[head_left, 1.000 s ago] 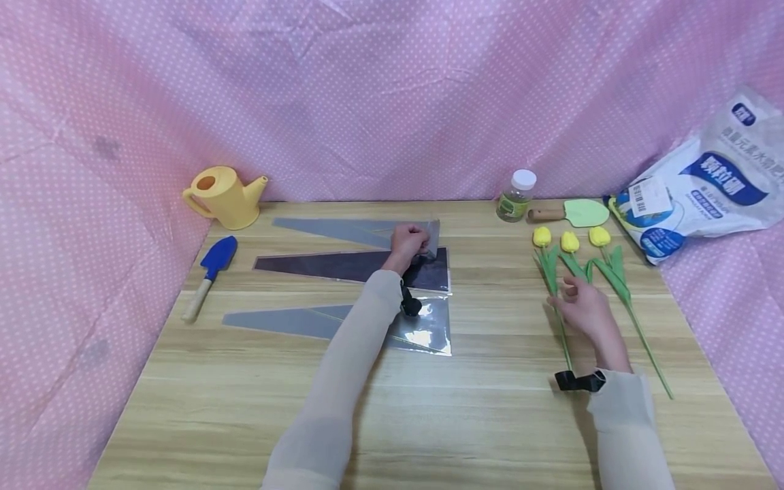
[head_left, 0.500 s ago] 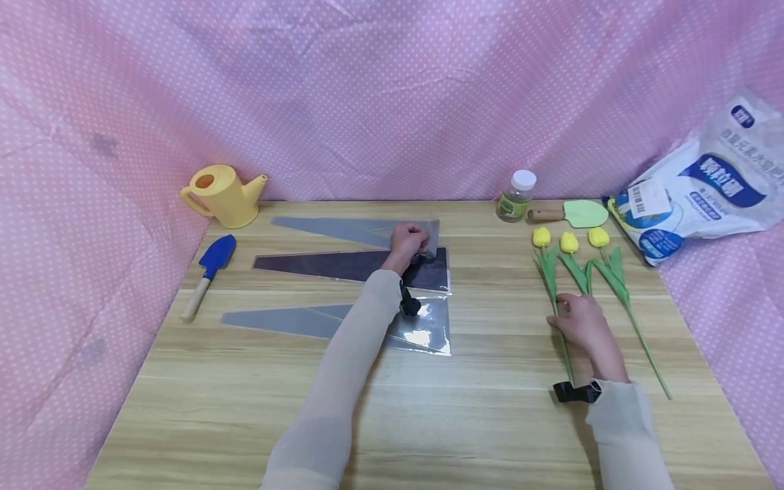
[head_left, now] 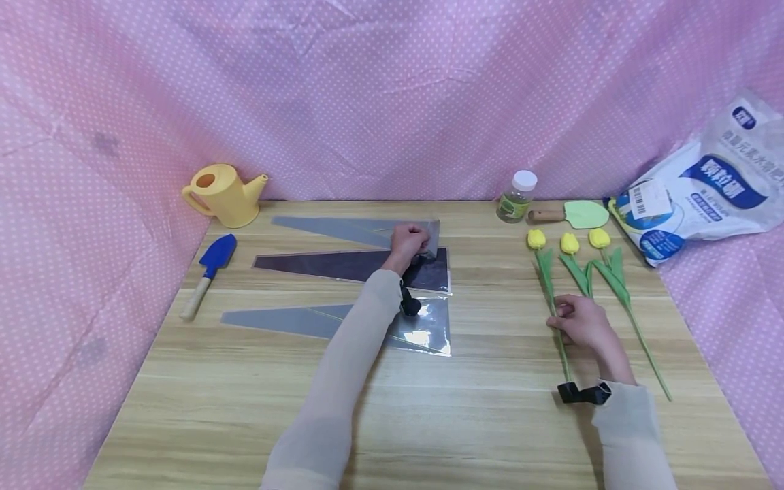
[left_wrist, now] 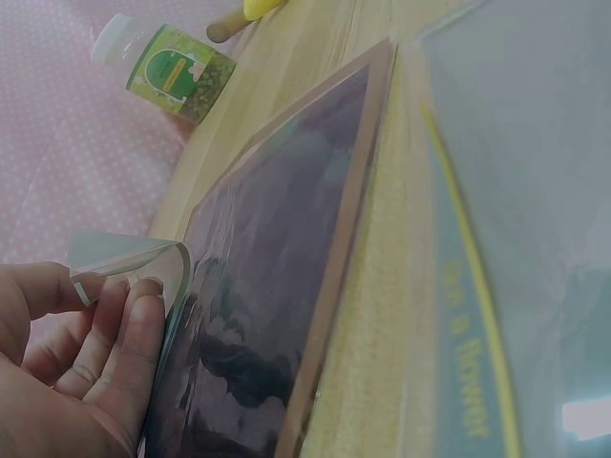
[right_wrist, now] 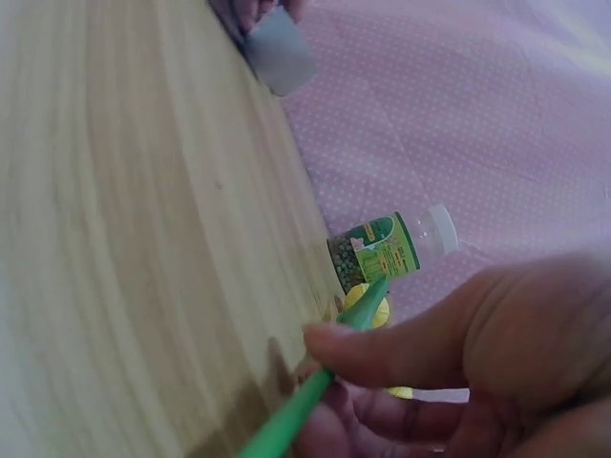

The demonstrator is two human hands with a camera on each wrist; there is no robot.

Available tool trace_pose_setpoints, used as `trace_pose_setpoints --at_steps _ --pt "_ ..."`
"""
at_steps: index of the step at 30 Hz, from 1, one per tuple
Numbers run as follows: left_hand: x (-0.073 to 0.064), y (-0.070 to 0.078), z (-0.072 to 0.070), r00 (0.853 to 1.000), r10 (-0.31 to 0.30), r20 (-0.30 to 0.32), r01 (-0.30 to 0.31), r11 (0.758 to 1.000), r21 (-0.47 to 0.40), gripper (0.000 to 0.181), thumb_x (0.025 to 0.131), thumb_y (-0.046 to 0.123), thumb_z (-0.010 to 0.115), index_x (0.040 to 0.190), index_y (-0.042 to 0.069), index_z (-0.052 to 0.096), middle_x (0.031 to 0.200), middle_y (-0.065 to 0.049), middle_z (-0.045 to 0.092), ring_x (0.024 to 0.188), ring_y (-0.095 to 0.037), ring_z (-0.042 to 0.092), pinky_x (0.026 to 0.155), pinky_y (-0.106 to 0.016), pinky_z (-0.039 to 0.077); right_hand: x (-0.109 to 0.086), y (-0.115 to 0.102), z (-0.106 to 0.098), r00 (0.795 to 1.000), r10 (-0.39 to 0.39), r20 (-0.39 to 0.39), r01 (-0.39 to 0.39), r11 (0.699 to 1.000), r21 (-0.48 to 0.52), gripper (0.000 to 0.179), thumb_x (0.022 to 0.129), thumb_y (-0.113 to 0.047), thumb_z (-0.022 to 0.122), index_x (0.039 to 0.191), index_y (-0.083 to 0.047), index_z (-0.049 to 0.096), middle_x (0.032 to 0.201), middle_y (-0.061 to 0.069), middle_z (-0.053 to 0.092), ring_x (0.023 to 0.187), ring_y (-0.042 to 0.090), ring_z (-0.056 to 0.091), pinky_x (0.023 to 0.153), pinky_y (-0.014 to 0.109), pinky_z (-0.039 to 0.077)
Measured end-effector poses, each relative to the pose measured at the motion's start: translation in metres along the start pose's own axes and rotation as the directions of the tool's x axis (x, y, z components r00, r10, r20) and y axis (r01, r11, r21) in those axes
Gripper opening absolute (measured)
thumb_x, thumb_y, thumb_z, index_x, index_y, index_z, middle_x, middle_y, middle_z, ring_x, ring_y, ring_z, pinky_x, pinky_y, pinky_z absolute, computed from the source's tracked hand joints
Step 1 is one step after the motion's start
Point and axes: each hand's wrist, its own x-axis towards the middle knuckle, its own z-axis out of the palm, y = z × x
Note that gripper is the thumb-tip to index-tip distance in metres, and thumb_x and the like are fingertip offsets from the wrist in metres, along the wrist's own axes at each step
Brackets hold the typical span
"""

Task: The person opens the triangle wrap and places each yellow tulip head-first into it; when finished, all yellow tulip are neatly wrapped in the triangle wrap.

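Observation:
My left hand (head_left: 407, 245) pinches the wide end of the farthest grey bouquet sleeve (head_left: 331, 226). The clear film (left_wrist: 124, 250) curls up between its fingers in the left wrist view. Under that forearm lie a dark sleeve (head_left: 324, 264) and another grey see-through sleeve (head_left: 282, 320). On the right side, my right hand (head_left: 584, 320) holds the leftmost yellow tulip (head_left: 536, 239) by its green stem, thumb against fingers, as the right wrist view also shows. Two more tulips, a middle one (head_left: 569, 243) and a right one (head_left: 599, 237), lie beside it; the hand hides the middle stem.
A yellow watering can (head_left: 226, 196) and a blue trowel (head_left: 211, 272) are at the left. Toward the back right stand a white-capped jar (head_left: 516, 197), a green trowel (head_left: 584, 214) and a fertilizer bag (head_left: 704, 184). Pink dotted cloth (head_left: 392, 102) hangs behind the table.
My right hand has moved slightly toward me and taken hold of the leftmost tulip's stem. That tulip's head has shifted a little left. The left hand stays on the sleeve.

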Motion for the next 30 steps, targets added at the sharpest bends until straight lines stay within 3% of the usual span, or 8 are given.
trace_pose_setpoints --at_steps 7,15,19,25,30 --pt "0.0 0.0 0.0 1.0 -0.001 -0.006 0.001 1.0 -0.004 0.007 0.086 -0.001 0.063 0.088 -0.007 0.068 0.065 0.004 0.059 0.055 -0.005 0.056 0.055 -0.017 0.051 0.001 0.001 0.0 0.997 -0.026 0.073 0.01 0.976 0.219 0.061 0.095 -0.005 0.062 0.146 0.014 0.034 0.111 0.022 0.062 0.078 0.007 0.063 0.065 0.029 0.06" --pt "0.0 0.0 0.0 1.0 0.001 -0.007 -0.001 1.0 -0.005 0.008 0.086 -0.001 0.064 0.088 -0.007 0.068 0.065 0.005 0.059 0.054 -0.004 0.056 0.054 -0.017 0.051 0.001 0.001 -0.003 0.988 -0.086 0.128 0.021 0.897 0.441 0.064 0.098 -0.005 0.058 0.15 0.012 0.025 0.099 -0.003 0.058 0.082 0.002 0.065 0.071 0.028 0.061" --pt "-0.001 0.0 0.0 1.0 0.005 -0.005 -0.005 1.0 -0.001 0.008 0.086 -0.001 0.063 0.088 -0.007 0.068 0.065 0.005 0.058 0.054 -0.004 0.056 0.054 -0.017 0.05 0.001 -0.002 -0.004 0.986 -0.094 0.135 0.003 0.83 0.558 0.06 0.097 -0.005 0.06 0.146 0.008 0.027 0.093 -0.009 0.057 0.082 0.004 0.065 0.071 0.029 0.061" --pt "-0.002 0.0 0.0 1.0 0.008 -0.004 -0.008 1.0 0.005 0.006 0.086 -0.001 0.063 0.086 -0.005 0.068 0.065 0.005 0.058 0.055 -0.005 0.055 0.055 -0.018 0.05 0.001 -0.006 -0.007 0.985 -0.126 0.116 0.0 0.677 0.736 0.039 0.095 -0.001 0.062 0.126 -0.012 0.041 0.09 -0.009 0.061 0.078 0.006 0.066 0.068 0.029 0.061" --pt "-0.002 0.0 -0.001 1.0 0.014 -0.002 -0.014 1.0 0.008 0.007 0.086 -0.001 0.063 0.087 -0.006 0.068 0.065 0.005 0.058 0.055 -0.005 0.055 0.055 -0.018 0.05 0.003 -0.01 -0.007 0.983 -0.168 0.068 0.046 0.593 0.804 0.038 0.095 0.002 0.061 0.122 -0.015 0.041 0.093 -0.008 0.063 0.082 0.007 0.067 0.069 0.029 0.061"
